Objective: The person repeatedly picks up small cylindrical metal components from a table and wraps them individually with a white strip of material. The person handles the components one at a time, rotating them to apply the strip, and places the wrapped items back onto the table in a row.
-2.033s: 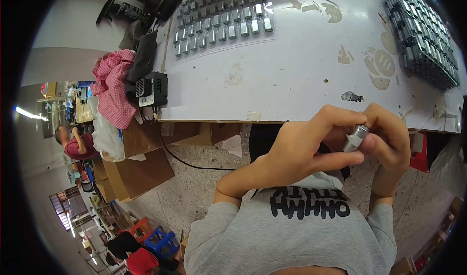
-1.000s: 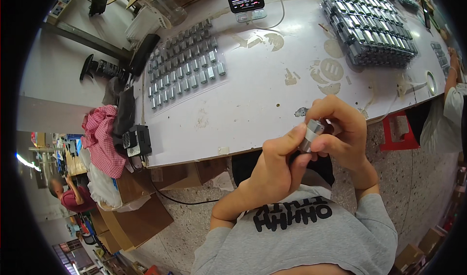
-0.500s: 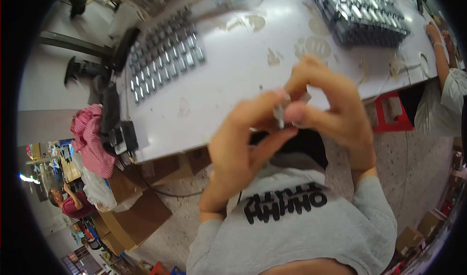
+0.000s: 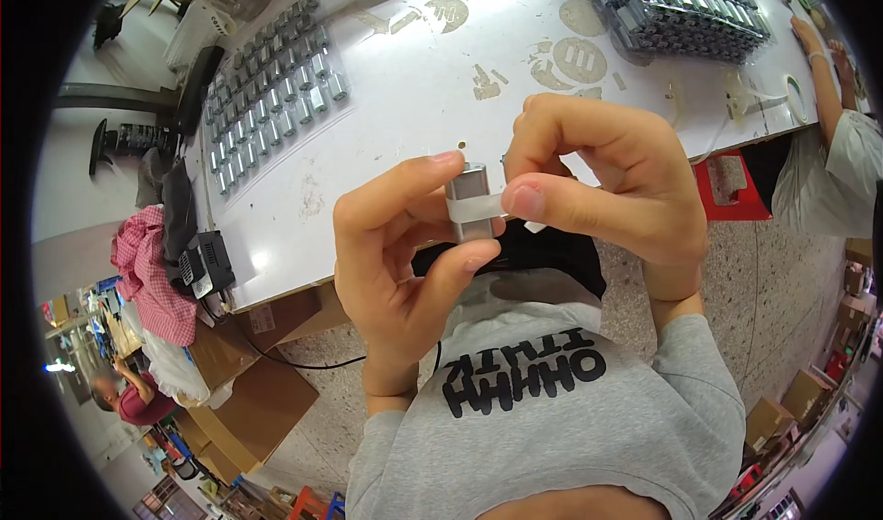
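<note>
Between the fingertips and thumb of my left hand (image 4: 382, 253) is a small silver metal block (image 4: 472, 183), held upright just beyond the table's near edge. A narrow whitish strip of tape (image 4: 474, 210) lies across the block's middle. The strip's right end is pinched by the thumb and curled fingers of my right hand (image 4: 621, 184). The block's back is turned away, and parts of its sides sit behind my left fingers.
Rows of similar silver blocks (image 4: 276, 106) lie on the white table (image 4: 386, 106) at left. Stacked trays of them (image 4: 681, 19) stand at far right. A tape roll (image 4: 796, 99) is near a co-worker's arm (image 4: 823, 79). A red crate (image 4: 754, 198) and a black device (image 4: 207, 262) flank the table.
My hands have drawn slightly apart and are less blurred. The silver block now shows upright, with the tape strip across it. The view has shifted a little.
</note>
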Motion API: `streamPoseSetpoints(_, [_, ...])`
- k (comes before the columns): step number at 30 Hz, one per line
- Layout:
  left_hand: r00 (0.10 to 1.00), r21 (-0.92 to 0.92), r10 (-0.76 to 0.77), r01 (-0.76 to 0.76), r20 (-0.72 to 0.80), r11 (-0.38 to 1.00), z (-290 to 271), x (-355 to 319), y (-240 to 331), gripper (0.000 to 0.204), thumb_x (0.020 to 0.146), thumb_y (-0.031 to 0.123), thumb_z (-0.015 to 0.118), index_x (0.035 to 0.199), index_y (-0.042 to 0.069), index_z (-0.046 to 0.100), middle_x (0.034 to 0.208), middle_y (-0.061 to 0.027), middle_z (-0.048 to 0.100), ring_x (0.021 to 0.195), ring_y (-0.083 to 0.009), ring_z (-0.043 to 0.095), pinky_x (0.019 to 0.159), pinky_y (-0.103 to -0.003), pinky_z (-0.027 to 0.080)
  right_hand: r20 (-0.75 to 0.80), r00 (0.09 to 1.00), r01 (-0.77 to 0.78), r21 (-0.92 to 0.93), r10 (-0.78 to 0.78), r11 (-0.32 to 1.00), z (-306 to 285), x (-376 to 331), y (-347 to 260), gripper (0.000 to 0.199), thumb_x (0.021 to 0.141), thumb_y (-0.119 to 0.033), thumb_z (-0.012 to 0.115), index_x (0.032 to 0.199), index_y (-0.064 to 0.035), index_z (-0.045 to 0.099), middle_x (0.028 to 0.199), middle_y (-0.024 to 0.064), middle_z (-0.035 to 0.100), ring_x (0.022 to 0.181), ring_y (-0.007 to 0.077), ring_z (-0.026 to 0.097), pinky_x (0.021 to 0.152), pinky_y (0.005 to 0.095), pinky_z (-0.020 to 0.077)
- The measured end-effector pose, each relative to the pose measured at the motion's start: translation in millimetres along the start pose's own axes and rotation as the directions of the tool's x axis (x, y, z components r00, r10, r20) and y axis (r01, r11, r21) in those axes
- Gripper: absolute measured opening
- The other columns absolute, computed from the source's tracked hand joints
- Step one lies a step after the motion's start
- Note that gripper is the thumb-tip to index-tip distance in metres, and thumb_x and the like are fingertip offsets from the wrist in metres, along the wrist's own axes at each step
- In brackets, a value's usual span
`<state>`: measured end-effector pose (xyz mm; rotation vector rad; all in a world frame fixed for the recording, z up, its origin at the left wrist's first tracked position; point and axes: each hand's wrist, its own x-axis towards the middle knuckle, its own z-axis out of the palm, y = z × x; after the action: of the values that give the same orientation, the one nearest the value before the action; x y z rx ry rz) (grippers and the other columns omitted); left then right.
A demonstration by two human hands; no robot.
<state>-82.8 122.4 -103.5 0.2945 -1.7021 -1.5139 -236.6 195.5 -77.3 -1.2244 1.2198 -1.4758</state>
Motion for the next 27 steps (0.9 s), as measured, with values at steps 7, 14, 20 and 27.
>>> streamPoseSetpoints(7, [0.998, -0.177, 0.035, -0.043, -0.047, 0.983, 5, -2, -3, 0.048, 0.082, 0.02, 0.059, 0.114, -0.004, 0.034, 0.081, -0.0151, 0.055, 0.063, -0.0142, 0.056, 0.053, -0.023, 0.048, 0.075, 0.997, -0.038, 0.105, 0.031, 0.994, 6, 6, 4, 0.016, 0.076, -0.012, 0.063, 0.071, -0.0013, 0.051, 0.066, 0.0011, 0.051, 0.061, 0.0064, 0.047, 0.055, 0.0195, 0.0353])
streamPoseSetpoints(14, [1.0, 0.058, 0.023, -0.022, -0.004, 0.998, 16, 1, 0, 0.05, 0.093, 0.035, 0.029, 0.118, -0.008, 0.038, 0.075, -0.0123, 0.056, 0.057, -0.0117, 0.053, 0.051, -0.022, 0.043, 0.044, 0.996, -0.091, 0.325, 0.081, 0.941, 16, 5, 1, 0.024, 0.077, -0.018, 0.064, 0.083, 0.0002, 0.049, 0.072, 0.0016, 0.051, 0.057, 0.0049, 0.046, 0.054, 0.018, 0.0363])
streamPoseSetpoints(20, [0.998, 0.477, 0.004, 0.026, -0.062, 0.879, 7, -7, 9, 0.041, 0.088, 0.024, 0.043, 0.114, -0.007, 0.049, 0.073, -0.0077, 0.058, 0.058, -0.0118, 0.053, 0.054, -0.023, 0.043, -0.005, 1.0, -0.014, 0.202, 0.015, 0.979, 15, 7, 9, 0.021, 0.079, -0.017, 0.062, 0.078, 0.0, 0.05, 0.069, 0.0007, 0.049, 0.057, 0.0045, 0.044, 0.056, 0.0191, 0.0362])
streamPoseSetpoints(27, [0.988, 0.428, 0.152, -0.152, 0.035, 0.891, 7, 8, 13, 0.049, 0.064, -0.002, 0.069, 0.109, -0.006, 0.049, 0.086, -0.0105, 0.059, 0.064, -0.0147, 0.057, 0.059, -0.024, 0.046, 0.052, 0.999, 0.011, 0.102, -0.017, 0.995, 9, 9, 16, 0.018, 0.081, -0.016, 0.059, 0.071, -0.002, 0.05, 0.063, -0.002, 0.047, 0.058, 0.0045, 0.041, 0.053, 0.019, 0.0331])
